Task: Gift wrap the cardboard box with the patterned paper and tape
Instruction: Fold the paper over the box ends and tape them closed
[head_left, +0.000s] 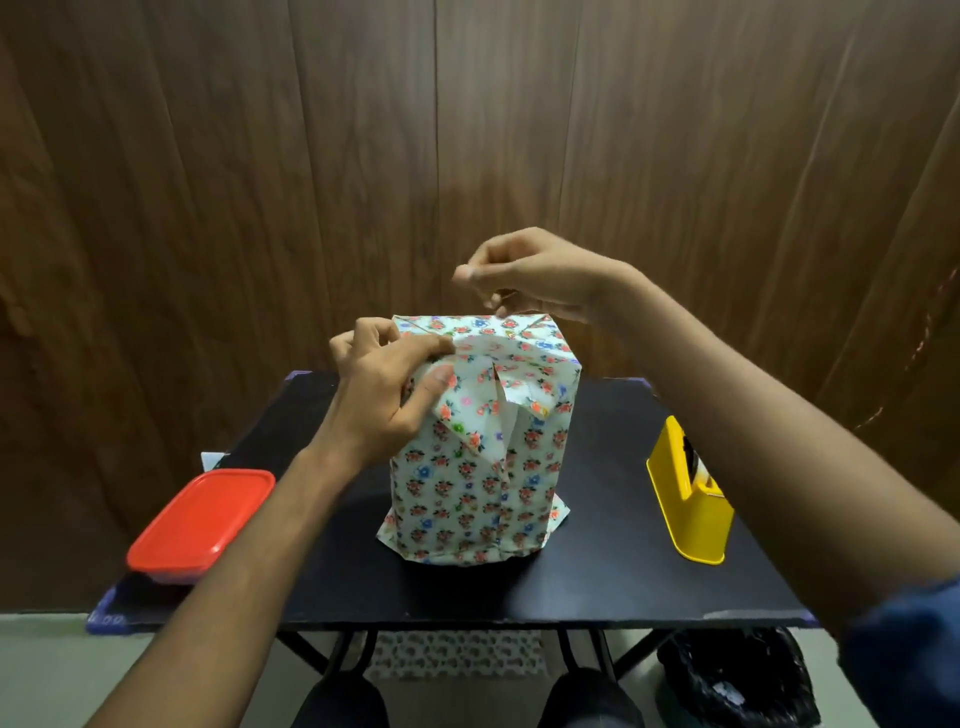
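The box (467, 488) stands upright in the middle of the black table (597, 587), fully covered in white paper with a small flower pattern. Its top end has folded flaps, one hanging down the near face. My left hand (387, 384) holds the top left corner, thumb and fingers pressing the folded paper there. My right hand (530, 275) hovers over the far top edge with fingers curled; its fingertips pinch together, perhaps on a clear piece of tape that I cannot make out. The yellow tape dispenser (688, 499) stands to the right of the box.
A red-lidded plastic container (200, 525) sits on the table's left edge. A wood-panelled wall rises close behind the table. Below the table lie a patterned sheet (457, 654) on the floor and a black bin bag (737, 680) at the right. My knees show at the bottom.
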